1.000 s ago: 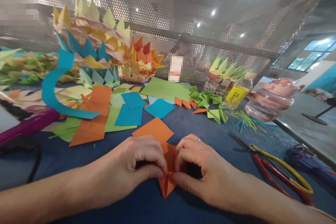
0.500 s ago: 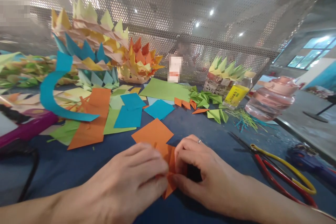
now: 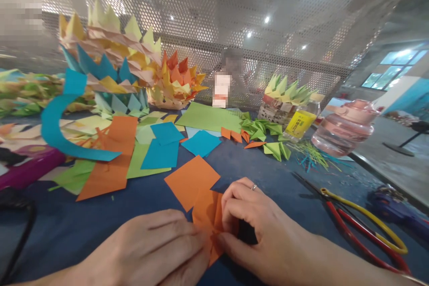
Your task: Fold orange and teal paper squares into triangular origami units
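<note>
A partly folded orange paper (image 3: 208, 209) lies on the dark blue tabletop between my two hands. My left hand (image 3: 164, 248) has its fingers pressed together on the paper's left and near part. With thumb and bent fingers, my right hand (image 3: 246, 223), which wears a ring, grips the right edge. The tips of the left fingers are blurred. Just beyond, a flat orange square (image 3: 192, 181) touches the folded one. Farther back lie blue paper squares (image 3: 202, 143), a long orange strip (image 3: 115, 161) and small folded orange pieces (image 3: 231, 134).
Scissors (image 3: 355, 219) with red and yellow handles and a blue glue gun (image 3: 395, 208) lie right. A purple tool (image 3: 33, 167) and curled blue strip (image 3: 53, 125) are left. Paper crowns (image 3: 114, 58), a labelled bottle (image 3: 300, 120) and a pink bottle (image 3: 345, 127) stand behind.
My left hand has moved down and left, uncovering more of the folded orange paper. My right hand keeps its grip. The view has shifted slightly.
</note>
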`<state>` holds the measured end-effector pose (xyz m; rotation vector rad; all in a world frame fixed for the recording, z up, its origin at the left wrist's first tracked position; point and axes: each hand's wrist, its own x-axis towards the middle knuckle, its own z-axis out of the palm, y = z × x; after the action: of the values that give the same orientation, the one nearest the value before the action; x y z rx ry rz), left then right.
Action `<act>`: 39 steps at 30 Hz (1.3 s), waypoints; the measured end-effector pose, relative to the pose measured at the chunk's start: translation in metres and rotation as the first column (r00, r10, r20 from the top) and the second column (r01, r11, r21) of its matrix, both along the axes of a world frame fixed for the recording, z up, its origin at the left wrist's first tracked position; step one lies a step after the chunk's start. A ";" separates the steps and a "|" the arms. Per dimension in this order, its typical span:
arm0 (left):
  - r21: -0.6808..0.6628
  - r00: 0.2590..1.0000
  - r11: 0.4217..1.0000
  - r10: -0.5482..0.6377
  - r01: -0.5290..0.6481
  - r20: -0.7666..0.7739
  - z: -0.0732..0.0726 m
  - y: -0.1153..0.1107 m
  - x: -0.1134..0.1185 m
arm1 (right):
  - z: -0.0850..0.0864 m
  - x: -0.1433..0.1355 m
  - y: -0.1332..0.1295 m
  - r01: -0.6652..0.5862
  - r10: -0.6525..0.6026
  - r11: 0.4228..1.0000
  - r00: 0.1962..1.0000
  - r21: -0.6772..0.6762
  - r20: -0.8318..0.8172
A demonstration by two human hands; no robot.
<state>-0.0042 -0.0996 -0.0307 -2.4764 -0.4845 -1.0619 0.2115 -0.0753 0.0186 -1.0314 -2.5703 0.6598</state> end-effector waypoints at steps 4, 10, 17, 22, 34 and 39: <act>0.006 1.000 1.000 -0.004 0.004 0.021 0.000 -0.001 -0.003 | -0.002 0.000 -0.003 0.017 -0.018 1.000 1.000 0.011 0.011; 0.031 1.000 1.000 0.006 -0.007 0.005 -0.004 0.000 0.004 | -0.001 -0.001 -0.004 0.032 -0.032 0.999 0.999 0.015 0.010; -0.056 0.990 0.998 0.035 -0.027 0.133 -0.008 -0.002 0.012 | 0.000 -0.001 -0.005 0.025 -0.026 1.000 1.000 0.010 0.015; -0.098 0.981 0.995 0.045 -0.027 0.187 -0.012 -0.004 0.011 | -0.001 -0.001 -0.006 0.030 -0.030 0.999 0.999 0.025 0.017; -0.488 0.993 0.873 0.059 -0.002 0.100 0.009 0.002 0.007 | 0.004 0.006 0.002 0.053 -0.052 0.995 0.999 -0.089 0.010; -0.310 0.986 0.949 0.105 -0.061 0.126 0.005 -0.002 0.009 | 0.012 0.010 0.006 0.008 -0.004 0.992 1.000 -0.127 0.031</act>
<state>0.0047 -0.1011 -0.0254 -2.6242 -0.8485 -1.2125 0.2219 -0.0692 0.0306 -1.0963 -2.5783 0.8211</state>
